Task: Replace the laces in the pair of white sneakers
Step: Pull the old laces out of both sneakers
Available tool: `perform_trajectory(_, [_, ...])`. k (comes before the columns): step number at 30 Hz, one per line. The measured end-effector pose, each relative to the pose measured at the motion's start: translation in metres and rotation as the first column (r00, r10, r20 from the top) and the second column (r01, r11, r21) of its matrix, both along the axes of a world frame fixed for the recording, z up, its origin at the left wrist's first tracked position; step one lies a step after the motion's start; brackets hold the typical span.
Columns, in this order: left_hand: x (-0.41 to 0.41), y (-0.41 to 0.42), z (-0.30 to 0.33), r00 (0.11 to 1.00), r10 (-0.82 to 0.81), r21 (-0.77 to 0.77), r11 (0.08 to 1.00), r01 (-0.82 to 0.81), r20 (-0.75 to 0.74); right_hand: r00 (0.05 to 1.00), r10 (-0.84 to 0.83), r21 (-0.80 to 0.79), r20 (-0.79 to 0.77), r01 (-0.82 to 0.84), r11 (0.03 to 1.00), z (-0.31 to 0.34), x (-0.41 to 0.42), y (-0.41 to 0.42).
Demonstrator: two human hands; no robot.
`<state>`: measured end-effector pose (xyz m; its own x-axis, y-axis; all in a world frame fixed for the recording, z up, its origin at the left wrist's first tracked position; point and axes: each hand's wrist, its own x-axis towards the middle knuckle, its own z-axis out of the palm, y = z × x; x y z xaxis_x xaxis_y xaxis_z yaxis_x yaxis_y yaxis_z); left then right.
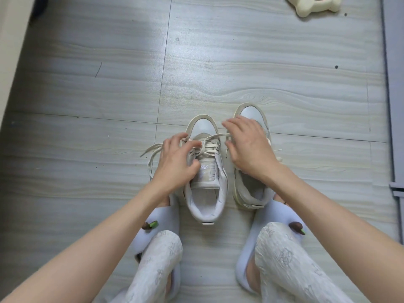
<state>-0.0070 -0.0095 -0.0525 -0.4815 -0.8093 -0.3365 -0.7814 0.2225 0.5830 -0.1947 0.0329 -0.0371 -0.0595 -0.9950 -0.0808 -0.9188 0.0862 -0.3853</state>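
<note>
Two white sneakers stand side by side on the floor, toes pointing away from me. The left sneaker [205, 193] has a cream lace [211, 136] loosely threaded over its tongue, and one loose loop trails out to the left. My left hand [177, 160] curls its fingers into the crossed lace on that shoe's left side. My right hand [247, 145] hovers over the right sneaker [249, 112], hiding its middle. A strand of the lace runs taut from the left sneaker into this hand, between forefinger and thumb.
I squat over the shoes in pale patterned trousers, wearing light blue slippers [159, 217] with small charms. The floor [109, 95] is pale wood-look tile. A cream bone-shaped pet dish [314, 5] lies far right. A grey door frame [393, 106] runs down the right edge.
</note>
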Motion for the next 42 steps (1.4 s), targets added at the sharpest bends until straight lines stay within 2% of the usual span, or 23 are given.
perform_trajectory(2, [-0.003, -0.006, 0.000, 0.996, -0.065, -0.066, 0.995, 0.069, 0.065, 0.985, 0.157, 0.166, -0.075, -0.143, 0.976, -0.003, 0.009, -0.009])
perform_trajectory(4, [-0.004, -0.011, -0.001, 0.992, -0.103, -0.158, 0.981, 0.114, 0.075, 0.961, 0.233, 0.273, -0.147, -0.187, 0.944, -0.008, 0.012, -0.015])
perform_trajectory(7, [-0.003, -0.015, 0.001, 0.987, -0.135, -0.207, 0.967, 0.150, 0.084, 0.970, 0.184, 0.259, -0.158, -0.139, 0.956, -0.007, 0.009, -0.019])
perform_trajectory(10, [-0.002, -0.013, 0.007, 0.992, -0.115, -0.129, 0.984, 0.120, 0.045, 0.988, 0.145, 0.213, -0.055, -0.131, 0.968, -0.001, 0.009, -0.012])
perform_trajectory(14, [0.000, -0.005, 0.021, 0.997, -0.045, 0.129, 0.990, 0.052, -0.060, 0.992, 0.076, 0.270, 0.099, -0.100, 0.958, 0.011, 0.013, 0.005])
perform_trajectory(21, [0.019, 0.013, 0.041, 0.992, -0.086, 0.306, 0.946, 0.111, -0.091, 0.977, 0.204, 0.316, 0.058, -0.212, 0.925, 0.023, 0.009, 0.021])
perform_trajectory(25, [0.019, 0.019, 0.044, 0.988, -0.095, 0.251, 0.960, 0.124, -0.124, 0.969, 0.246, 0.356, 0.014, -0.235, 0.904, 0.025, 0.013, 0.021])
perform_trajectory(29, [0.018, 0.024, 0.048, 0.977, -0.195, 0.190, 0.960, 0.207, -0.082, 0.969, 0.232, 0.237, 0.080, -0.245, 0.940, 0.031, 0.016, 0.028])
perform_trajectory(33, [0.025, 0.026, 0.053, 0.949, -0.267, 0.239, 0.923, 0.302, -0.168, 0.956, 0.159, 0.380, 0.247, -0.247, 0.892, 0.043, 0.030, 0.038])
perform_trajectory(37, [0.032, 0.030, 0.054, 0.914, -0.401, 0.176, 0.897, 0.405, -0.061, 0.932, 0.177, 0.449, 0.315, -0.311, 0.838, 0.044, 0.031, 0.042])
perform_trajectory(40, [0.034, 0.029, 0.048, 0.934, -0.352, 0.021, 0.935, 0.354, -0.059, 0.944, 0.090, 0.301, 0.319, -0.191, 0.934, 0.037, 0.028, 0.043])
perform_trajectory(42, [0.033, 0.026, 0.038, 0.966, -0.240, -0.054, 0.970, 0.235, -0.096, 0.953, 0.031, 0.162, 0.300, -0.083, 0.983, 0.031, 0.028, 0.042])
